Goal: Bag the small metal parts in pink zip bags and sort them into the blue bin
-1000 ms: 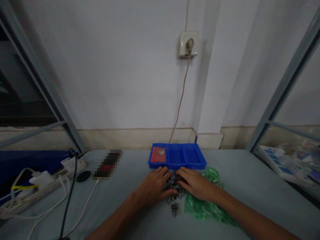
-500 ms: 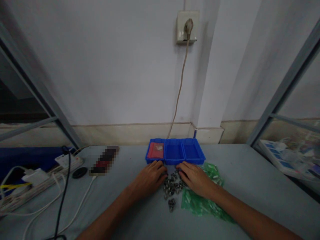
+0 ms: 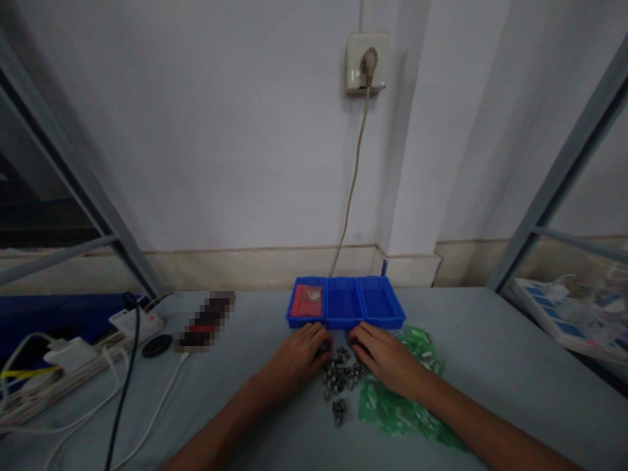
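A loose pile of small shiny metal parts [image 3: 338, 378], perhaps screws or bolts, lies on the grey table between my hands. A small cluster of them [image 3: 339, 411] sits apart, nearer to me. My left hand [image 3: 299, 353] rests at the pile's left edge, fingers curled, with a greyish metal bit showing between thumb and fingertips. On the other side my right hand [image 3: 385, 356] is curled, its fingertips close together by a dark bit too small to make out. Just beyond the fingertips stands a blue three-compartment tray [image 3: 366, 323]. Its left compartment contains a red packet [image 3: 307, 301].
Crumpled green plastic wrap [image 3: 392, 409] lies beneath and beside my right forearm. To the left are a pixelated flat object [image 3: 206, 320] with a white cable, a black disc [image 3: 157, 345] and a power strip [image 3: 73, 373]. A white compartment tray [image 3: 554, 320] stands far right.
The view has tilted up slightly, so everything appears a little lower. Both hands stay beside the pile with only small finger movements; the tray and packet have not moved.
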`<state>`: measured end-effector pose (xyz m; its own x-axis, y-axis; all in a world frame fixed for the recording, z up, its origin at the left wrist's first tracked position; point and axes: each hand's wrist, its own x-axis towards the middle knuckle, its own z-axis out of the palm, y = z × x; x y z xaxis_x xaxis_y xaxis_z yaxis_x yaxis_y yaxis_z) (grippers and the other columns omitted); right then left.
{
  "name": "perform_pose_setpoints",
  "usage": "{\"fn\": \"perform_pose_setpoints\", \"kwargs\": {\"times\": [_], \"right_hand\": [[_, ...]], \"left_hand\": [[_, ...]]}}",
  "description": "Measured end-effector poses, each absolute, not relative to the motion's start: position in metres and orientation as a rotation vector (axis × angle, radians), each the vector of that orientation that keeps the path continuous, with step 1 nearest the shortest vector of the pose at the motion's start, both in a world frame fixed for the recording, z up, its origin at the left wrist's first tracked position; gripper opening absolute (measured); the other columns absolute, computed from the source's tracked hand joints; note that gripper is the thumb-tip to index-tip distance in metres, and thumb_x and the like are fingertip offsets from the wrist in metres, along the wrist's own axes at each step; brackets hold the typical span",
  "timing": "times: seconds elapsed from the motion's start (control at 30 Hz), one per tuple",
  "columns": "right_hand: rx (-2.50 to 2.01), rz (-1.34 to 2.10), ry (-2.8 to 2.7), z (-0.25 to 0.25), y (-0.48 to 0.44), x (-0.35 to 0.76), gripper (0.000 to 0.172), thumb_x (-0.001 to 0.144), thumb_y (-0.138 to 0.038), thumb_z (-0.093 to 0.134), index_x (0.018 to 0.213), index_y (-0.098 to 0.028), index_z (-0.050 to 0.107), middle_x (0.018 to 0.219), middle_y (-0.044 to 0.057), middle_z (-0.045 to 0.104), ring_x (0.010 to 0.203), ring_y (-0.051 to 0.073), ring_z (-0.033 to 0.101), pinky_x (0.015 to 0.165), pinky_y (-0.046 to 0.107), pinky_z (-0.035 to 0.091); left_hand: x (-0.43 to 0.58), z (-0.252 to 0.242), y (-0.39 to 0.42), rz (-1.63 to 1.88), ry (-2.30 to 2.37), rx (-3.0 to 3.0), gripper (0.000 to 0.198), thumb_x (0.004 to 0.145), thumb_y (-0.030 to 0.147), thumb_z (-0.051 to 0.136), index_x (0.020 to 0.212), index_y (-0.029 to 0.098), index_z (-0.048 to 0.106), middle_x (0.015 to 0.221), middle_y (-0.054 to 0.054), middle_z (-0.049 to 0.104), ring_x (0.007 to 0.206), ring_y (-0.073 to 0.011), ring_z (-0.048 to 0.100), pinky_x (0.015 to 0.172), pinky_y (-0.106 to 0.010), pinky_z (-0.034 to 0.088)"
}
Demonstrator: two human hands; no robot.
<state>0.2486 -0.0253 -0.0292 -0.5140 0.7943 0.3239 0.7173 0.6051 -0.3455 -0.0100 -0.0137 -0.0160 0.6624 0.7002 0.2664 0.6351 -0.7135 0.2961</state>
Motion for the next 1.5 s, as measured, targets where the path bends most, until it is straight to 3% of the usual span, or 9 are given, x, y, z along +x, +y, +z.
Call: {"fn": "perform_pose_setpoints", "kwargs": {"times": [0.5,0.67,0.87,1.0,1.17,1.33,1.5], "right_hand": [[-1.162,0.274,-2.278,-0.032,-0.024,0.250,0.012,0.109,-0.019,0.050,0.111,-0.023,0.061,0.107,0.007,0.069,0.099,0.024,0.068,0.089,0.037,0.052],[-1.119,0.360,-2.146,-0.026,-0.024,0.250,0.011,0.110,-0.022,0.048,0.111,-0.024,0.059,0.102,0.005,0.069,0.094,0.023,0.068,0.084,0.035,0.051],[-1.112,0.440,-1.948,-0.022,-0.022,0.252,0.010,0.106,-0.025,0.053,0.109,-0.024,0.063,0.094,0.003,0.066,0.078,0.019,0.062,0.075,0.032,0.047],[-1.103,0.634,-1.705,-0.016,-0.016,0.254,0.015,0.103,-0.037,0.061,0.106,-0.023,0.067,0.078,-0.001,0.060,0.070,0.018,0.056,0.064,0.030,0.041],[-0.950,1.187,-1.246,0.008,-0.014,0.251,0.034,0.092,-0.052,0.076,0.105,-0.022,0.069,0.082,0.001,0.068,0.053,0.011,0.044,0.048,0.024,0.030],[-0.785,1.614,-0.923,0.022,-0.015,0.241,0.034,0.081,-0.038,0.090,0.102,-0.017,0.074,0.071,-0.004,0.056,0.049,0.006,0.034,0.044,0.020,0.022],[-0.750,1.641,-0.867,0.008,-0.010,0.231,0.034,0.078,-0.038,0.091,0.099,-0.017,0.075,0.067,-0.006,0.051,0.048,0.005,0.032,0.043,0.019,0.020]], "left_hand": [[-0.008,-0.019,-0.011,0.623,1.144,2.700,0.004,0.107,0.021,0.059,0.109,0.022,0.063,0.108,-0.004,0.071,0.105,-0.0252,0.061,0.093,-0.040,0.047],[-0.010,-0.019,-0.009,0.601,1.153,2.756,0.014,0.106,0.024,0.063,0.118,0.023,0.067,0.115,-0.006,0.070,0.108,-0.0258,0.061,0.094,-0.040,0.048],[-0.010,-0.016,-0.007,0.545,1.182,2.790,0.011,0.108,0.024,0.058,0.106,0.022,0.068,0.111,-0.005,0.070,0.104,-0.0245,0.061,0.092,-0.038,0.046],[-0.010,-0.015,-0.007,0.504,1.188,2.790,0.007,0.108,0.023,0.061,0.105,0.021,0.067,0.112,-0.005,0.071,0.104,-0.0244,0.062,0.091,-0.038,0.046],[-0.012,-0.018,-0.006,0.541,1.206,2.870,0.008,0.106,0.027,0.065,0.112,0.021,0.067,0.113,-0.006,0.070,0.105,-0.0265,0.063,0.092,-0.040,0.045],[-0.011,-0.019,-0.005,0.472,1.266,2.908,0.007,0.104,0.026,0.070,0.103,0.021,0.065,0.107,-0.005,0.070,0.099,-0.0269,0.063,0.090,-0.041,0.044],[-0.010,-0.021,-0.007,0.568,1.242,2.753,0.011,0.103,0.024,0.072,0.101,0.021,0.061,0.103,-0.003,0.070,0.098,-0.0243,0.064,0.086,-0.036,0.044]]}}
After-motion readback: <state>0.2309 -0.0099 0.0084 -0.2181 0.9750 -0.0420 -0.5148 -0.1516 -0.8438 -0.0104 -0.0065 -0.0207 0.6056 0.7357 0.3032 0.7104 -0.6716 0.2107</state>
